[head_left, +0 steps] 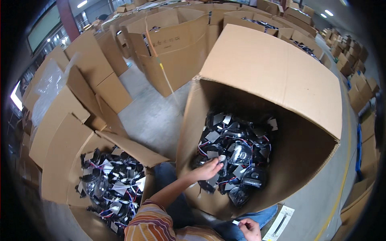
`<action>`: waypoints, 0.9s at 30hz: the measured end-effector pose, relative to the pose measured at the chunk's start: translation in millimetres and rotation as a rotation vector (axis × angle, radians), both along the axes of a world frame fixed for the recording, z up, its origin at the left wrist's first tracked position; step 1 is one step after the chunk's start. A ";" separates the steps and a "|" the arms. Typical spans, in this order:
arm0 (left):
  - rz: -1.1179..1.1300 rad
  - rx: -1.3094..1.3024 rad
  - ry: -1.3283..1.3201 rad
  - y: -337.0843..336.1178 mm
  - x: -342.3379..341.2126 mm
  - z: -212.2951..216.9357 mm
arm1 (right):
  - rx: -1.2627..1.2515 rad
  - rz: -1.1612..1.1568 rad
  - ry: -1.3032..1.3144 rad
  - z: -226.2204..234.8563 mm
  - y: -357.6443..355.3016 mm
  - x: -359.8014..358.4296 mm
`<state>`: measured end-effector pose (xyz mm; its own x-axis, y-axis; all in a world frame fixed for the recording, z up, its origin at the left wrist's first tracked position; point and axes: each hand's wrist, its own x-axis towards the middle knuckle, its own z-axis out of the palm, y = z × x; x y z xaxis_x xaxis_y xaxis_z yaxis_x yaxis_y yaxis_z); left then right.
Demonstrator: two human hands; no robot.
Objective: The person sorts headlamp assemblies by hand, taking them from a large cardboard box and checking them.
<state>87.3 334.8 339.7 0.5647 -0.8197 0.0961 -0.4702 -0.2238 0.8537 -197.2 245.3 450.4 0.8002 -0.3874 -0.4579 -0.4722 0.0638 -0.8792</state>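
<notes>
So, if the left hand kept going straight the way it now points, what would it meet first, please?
The left hand reaches into the large cardboard box, fingers pointing toward the heap of black parts with red, blue and white wires. It would most likely meet the small grey tag at its fingertips first, though depth is unclear.

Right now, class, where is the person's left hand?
In the head view, the left hand sits just right of centre, reaching into the large open cardboard box, on its pile of black wired parts.

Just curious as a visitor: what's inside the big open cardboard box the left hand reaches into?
The cardboard box holds black parts with red, blue and white wires and grey tags. The left hand touches the pile; lower layers are hidden.
</notes>
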 end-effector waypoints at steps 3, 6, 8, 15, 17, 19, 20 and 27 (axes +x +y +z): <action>-0.115 -0.011 0.266 21.3 -40.0 29.2 | 0.089 -0.085 0.000 10.0 -3.9 -19.9; -0.252 0.005 0.327 34.7 -70.5 36.1 | 0.133 -0.079 -0.003 29.5 -10.7 -33.4; -0.267 -0.135 0.141 38.1 -86.5 31.4 | 0.090 -0.134 -0.015 38.3 -12.6 -37.5; -0.338 0.145 0.193 56.6 -106.3 62.9 | -0.092 0.078 -0.186 32.5 3.3 -3.7; -0.377 0.074 0.168 57.4 -108.4 54.6 | -0.085 0.096 -0.168 26.5 8.7 4.9; -0.415 0.118 0.114 51.9 -110.9 57.2 | -0.118 0.098 -0.151 25.5 10.4 10.6; -0.436 0.086 0.057 50.8 -113.1 56.5 | -0.148 0.084 -0.157 27.0 12.7 13.9; -0.532 0.232 0.038 48.4 -126.8 64.0 | -0.236 0.081 -0.157 25.6 11.4 11.4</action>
